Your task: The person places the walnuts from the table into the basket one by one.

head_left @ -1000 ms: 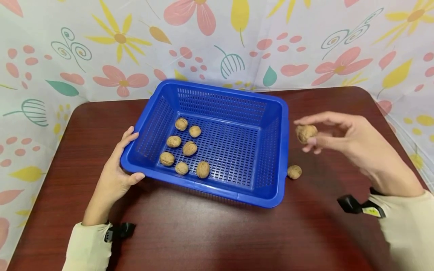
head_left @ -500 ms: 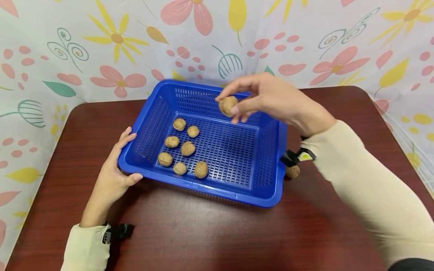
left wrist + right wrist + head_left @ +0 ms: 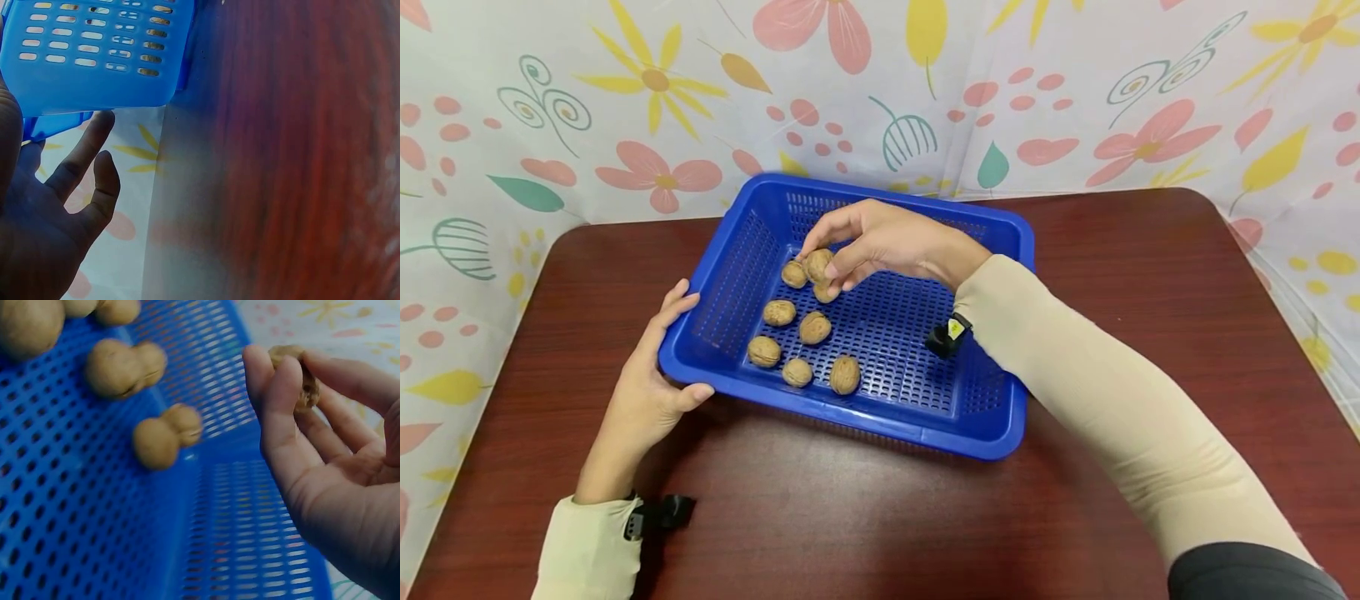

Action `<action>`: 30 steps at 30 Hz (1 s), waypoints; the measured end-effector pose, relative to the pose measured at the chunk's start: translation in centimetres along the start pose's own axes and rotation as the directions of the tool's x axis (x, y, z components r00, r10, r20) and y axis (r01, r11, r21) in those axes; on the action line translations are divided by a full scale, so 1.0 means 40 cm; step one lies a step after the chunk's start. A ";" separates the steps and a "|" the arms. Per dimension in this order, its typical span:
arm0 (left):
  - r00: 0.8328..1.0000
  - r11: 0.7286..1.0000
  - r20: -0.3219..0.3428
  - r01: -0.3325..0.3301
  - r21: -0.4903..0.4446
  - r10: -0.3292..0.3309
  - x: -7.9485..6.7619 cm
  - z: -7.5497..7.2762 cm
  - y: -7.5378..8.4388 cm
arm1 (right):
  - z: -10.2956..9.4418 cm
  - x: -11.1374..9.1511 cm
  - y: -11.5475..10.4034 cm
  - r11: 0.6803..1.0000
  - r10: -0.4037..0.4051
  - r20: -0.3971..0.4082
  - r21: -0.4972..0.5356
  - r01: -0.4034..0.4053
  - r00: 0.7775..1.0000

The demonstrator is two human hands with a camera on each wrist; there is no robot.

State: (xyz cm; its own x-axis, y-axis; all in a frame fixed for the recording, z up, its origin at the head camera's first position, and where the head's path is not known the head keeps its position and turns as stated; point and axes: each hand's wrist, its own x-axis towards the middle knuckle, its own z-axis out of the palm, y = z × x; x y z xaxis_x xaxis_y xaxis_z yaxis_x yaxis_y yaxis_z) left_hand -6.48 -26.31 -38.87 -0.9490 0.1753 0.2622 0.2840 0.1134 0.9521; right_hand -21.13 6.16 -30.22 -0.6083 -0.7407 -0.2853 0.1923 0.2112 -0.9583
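Observation:
A blue plastic basket (image 3: pixel 805 408) with slotted walls has several walnuts (image 3: pixel 845 375) on its floor, mostly in the left half. My right hand (image 3: pixel 887 242) is over the basket's left half, pinching a walnut (image 3: pixel 818 265) between thumb and fingertips. In the head view this held walnut overlaps two others below. The right wrist view shows the same walnut (image 3: pixel 309 394) partly hidden behind fingers. At the basket's near left corner my left hand (image 3: pixel 651 392) holds the rim, fingers on the left side and thumb at the front. Part of this hand (image 3: pixel 50 225) shows below the basket wall (image 3: pixel 94 87).
The basket stands on a dark red-brown wooden table (image 3: pixel 820 517), near its back edge. Behind the table hangs a white cloth (image 3: pixel 955 100) with flowers and leaves. My right forearm (image 3: pixel 1097 392) crosses the basket's right rim.
My right hand has carried the walnut from right of the basket, leftward over its rim to above the other walnuts. The forearm now covers where a loose walnut lay. The left hand stays put.

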 end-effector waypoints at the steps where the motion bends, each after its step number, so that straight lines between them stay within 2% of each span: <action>1: 1.000 1.000 0.001 -0.001 -0.002 0.001 0.000 0.000 0.001 | 0.001 0.005 0.006 1.000 0.018 0.013 -0.002 -0.018 1.000; 7: 1.000 1.000 0.006 -0.003 -0.010 0.003 0.001 0.000 0.001 | 0.001 0.011 0.029 0.989 0.137 0.089 -0.062 -0.132 0.987; 12: 1.000 1.000 0.003 -0.005 -0.010 0.005 0.001 0.001 -0.002 | -0.002 0.009 0.032 0.974 0.209 0.134 -0.117 -0.194 0.969; 16: 1.000 1.000 0.003 0.007 -0.016 -0.007 -0.001 0.000 -0.003 | -0.004 0.007 0.036 0.957 0.267 0.146 -0.154 -0.245 0.953; 25: 0.999 0.999 0.007 0.040 -0.008 -0.040 -0.004 0.001 0.000 | 0.001 0.012 0.050 0.893 0.416 0.165 -0.259 -0.368 0.894; 30: 0.999 0.999 0.007 0.036 -0.018 -0.035 -0.002 0.004 0.002 | 0.005 0.013 0.059 0.873 0.440 0.157 -0.303 -0.381 0.884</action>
State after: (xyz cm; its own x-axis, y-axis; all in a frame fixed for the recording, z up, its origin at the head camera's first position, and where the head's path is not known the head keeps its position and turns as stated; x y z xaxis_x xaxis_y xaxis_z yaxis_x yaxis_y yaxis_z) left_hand -6.34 -26.15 -38.84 -0.9574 0.1785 0.2272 0.2477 0.1021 0.9635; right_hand -20.85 6.15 -32.63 -0.3325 -0.6616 -0.6721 0.1666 0.6602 -0.7323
